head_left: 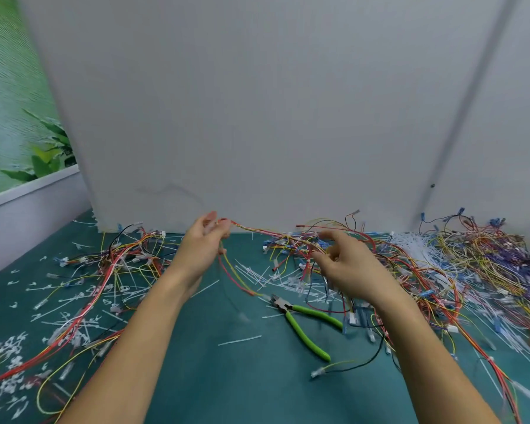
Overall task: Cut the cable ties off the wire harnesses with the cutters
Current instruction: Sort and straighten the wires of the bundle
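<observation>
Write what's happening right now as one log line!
left hand: holds red-yellow wire harness above mat | right hand: at wire pile, hold unclear | green cutters: lying on mat, untouched

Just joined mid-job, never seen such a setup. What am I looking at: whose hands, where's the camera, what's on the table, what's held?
No machine: a person works bare-handed, with one camera on their head looking down. The left hand grips a red-and-yellow wire harness lifted off the green table. The right hand hovers at the wires beside it; blur hides whether its fingers pinch anything. The green-handled cutters lie unheld between the forearms. Harness piles and cut white ties litter the table.
</observation>
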`<state>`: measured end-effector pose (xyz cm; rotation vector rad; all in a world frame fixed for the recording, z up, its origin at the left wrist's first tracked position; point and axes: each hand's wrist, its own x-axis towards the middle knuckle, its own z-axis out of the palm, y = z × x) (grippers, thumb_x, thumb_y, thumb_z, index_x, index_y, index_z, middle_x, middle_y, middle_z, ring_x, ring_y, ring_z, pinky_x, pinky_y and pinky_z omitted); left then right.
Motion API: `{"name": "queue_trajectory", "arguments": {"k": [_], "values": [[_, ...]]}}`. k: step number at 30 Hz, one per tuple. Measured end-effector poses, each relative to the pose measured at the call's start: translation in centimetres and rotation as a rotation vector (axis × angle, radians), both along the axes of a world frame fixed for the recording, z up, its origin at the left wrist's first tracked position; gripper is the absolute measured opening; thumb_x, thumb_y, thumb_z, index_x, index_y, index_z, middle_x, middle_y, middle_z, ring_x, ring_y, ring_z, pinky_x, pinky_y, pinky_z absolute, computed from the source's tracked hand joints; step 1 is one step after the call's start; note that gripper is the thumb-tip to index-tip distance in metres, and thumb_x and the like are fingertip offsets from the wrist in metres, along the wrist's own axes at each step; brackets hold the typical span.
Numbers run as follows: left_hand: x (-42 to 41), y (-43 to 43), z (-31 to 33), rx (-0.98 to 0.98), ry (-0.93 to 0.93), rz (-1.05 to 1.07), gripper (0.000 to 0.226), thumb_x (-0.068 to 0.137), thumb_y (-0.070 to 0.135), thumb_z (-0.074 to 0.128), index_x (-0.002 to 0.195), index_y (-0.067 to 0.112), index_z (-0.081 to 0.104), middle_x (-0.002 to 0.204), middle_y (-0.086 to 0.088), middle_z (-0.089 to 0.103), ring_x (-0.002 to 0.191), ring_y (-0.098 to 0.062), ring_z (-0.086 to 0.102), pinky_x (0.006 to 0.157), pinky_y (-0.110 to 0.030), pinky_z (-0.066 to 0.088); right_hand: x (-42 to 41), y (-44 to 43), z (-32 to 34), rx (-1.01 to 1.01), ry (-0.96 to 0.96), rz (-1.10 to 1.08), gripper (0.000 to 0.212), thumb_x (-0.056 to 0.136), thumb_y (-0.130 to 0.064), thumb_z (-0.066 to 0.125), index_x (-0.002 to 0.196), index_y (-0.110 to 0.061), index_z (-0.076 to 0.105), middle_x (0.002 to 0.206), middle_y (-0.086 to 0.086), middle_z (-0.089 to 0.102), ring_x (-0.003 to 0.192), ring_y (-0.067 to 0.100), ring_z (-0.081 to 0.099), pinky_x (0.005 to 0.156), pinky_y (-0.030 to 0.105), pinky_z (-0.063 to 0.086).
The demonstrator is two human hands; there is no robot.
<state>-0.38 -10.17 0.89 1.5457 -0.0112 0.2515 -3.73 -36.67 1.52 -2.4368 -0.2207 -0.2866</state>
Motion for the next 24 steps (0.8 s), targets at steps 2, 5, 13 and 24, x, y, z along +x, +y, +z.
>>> {"name": "queue_trajectory", "arguments": {"k": [2, 5, 13, 24], "values": [[0.1, 0.6, -0.1, 0.016, -0.064, 0.031, 0.04, 0.102, 0.011, 0.056, 0.142, 0.014, 0.048, 0.136, 0.002, 0.062, 0.115, -0.015, 0.061, 0.076, -0.027, 0.051, 0.0, -0.4, 0.0, -0.069, -0.004, -0.031, 0.024, 0.101, -0.025, 0.063, 0.123, -0.021, 0.07, 0.087, -0.003, 0.074, 0.08, 0.016, 0.07, 0.078, 0.032, 0.055], [0.0, 1.4, -0.1, 0.091, -0.217, 0.026, 0.036, 0.103, 0.004, 0.052, 0.136, 0.02, 0.058, 0.131, 0.01, 0.066, 0.117, -0.012, 0.062, 0.072, -0.019, 0.052, 0.1, -0.7, 0.0, -0.021, -0.061, -0.076, 0.022, 0.097, -0.016, 0.069, 0.115, -0.023, 0.079, 0.094, -0.002, 0.08, 0.078, 0.005, 0.07, 0.067, 0.017, 0.052], [-0.5, 1.7, -0.1, 0.389, -0.739, 0.079, 0.045, 0.1, -0.008, 0.051, 0.134, 0.018, 0.065, 0.133, 0.001, 0.066, 0.104, -0.015, 0.064, 0.088, -0.026, 0.054, 0.2, -0.7, 0.1, 0.179, -0.612, -0.117, 0.03, 0.091, -0.005, 0.076, 0.113, -0.025, 0.076, 0.082, -0.025, 0.067, 0.091, 0.024, 0.062, 0.075, 0.033, 0.054], [-0.6, 2.1, -0.6, 1.06, -1.035, 0.347, 0.067, 0.074, -0.018, 0.044, 0.133, 0.007, 0.065, 0.142, -0.005, 0.058, 0.072, -0.028, 0.061, 0.057, -0.045, 0.056, 0.3, -0.9, -0.5, 0.041, -0.987, -0.191, 0.042, 0.087, -0.001, 0.05, 0.112, -0.018, 0.08, 0.108, 0.009, 0.069, 0.105, 0.033, 0.05, 0.084, 0.047, 0.044]]}}
